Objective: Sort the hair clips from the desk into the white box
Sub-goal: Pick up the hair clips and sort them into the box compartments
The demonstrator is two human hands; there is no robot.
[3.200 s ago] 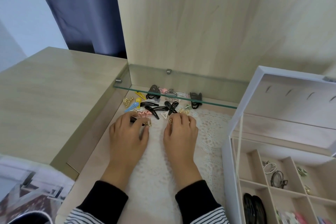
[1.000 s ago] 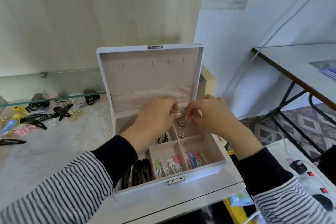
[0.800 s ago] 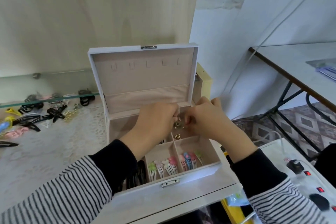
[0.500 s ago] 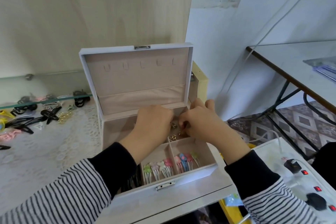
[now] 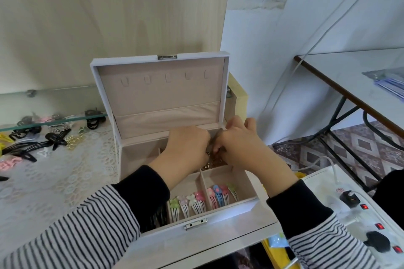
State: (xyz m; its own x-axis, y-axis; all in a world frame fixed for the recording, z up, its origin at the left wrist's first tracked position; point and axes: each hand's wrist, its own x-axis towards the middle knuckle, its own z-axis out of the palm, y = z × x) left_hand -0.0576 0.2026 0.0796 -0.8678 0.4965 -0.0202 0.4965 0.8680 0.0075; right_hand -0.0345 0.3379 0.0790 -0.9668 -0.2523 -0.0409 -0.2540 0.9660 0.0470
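Note:
The white box [image 5: 218, 220] stands open on the desk, its lid [image 5: 161, 94] upright. My left hand [image 5: 185, 150] and my right hand [image 5: 240, 146] meet over the back right compartment, fingers curled down onto small gold clips [image 5: 209, 162]; the fingertips are mostly hidden. Pastel flower clips [image 5: 203, 197] fill the two front compartments, and black clips [image 5: 157, 216] show in the left one under my sleeve. On the desk at left lie loose black clips [image 5: 26, 148], gold clips [image 5: 74, 141] and a pink one [image 5: 8, 162].
A lace mat [image 5: 54, 181] covers the desk under the loose clips. A glass shelf [image 5: 54, 120] runs above them along the wooden back panel. At right, a white power strip [image 5: 360, 209] with plugs lies below the desk edge, and a glass-topped table [image 5: 349, 72] stands beyond.
Both hands left the clip pile on the desk, carried small gold clips to the box, and have sunk lower into the back right compartment over the last second.

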